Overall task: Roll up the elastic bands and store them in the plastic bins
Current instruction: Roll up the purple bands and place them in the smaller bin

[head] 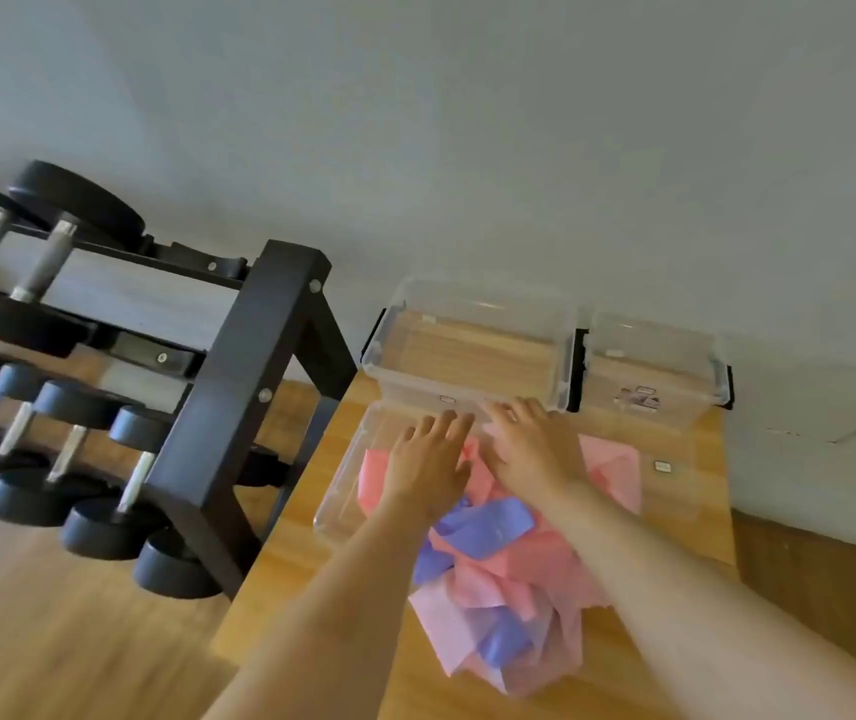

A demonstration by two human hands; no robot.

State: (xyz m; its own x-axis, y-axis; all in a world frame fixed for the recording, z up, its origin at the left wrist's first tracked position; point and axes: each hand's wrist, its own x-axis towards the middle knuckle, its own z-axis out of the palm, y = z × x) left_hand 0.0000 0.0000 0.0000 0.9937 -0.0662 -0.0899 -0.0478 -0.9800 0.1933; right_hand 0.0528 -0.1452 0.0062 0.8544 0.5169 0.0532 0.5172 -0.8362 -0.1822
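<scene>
Both hands are out flat with fingers spread, left hand and right hand side by side over the far end of the pink and purple bands. The bands are heaped on the table, just in front of two clear bins. Can't tell if the hands are actually pressing down.
</scene>
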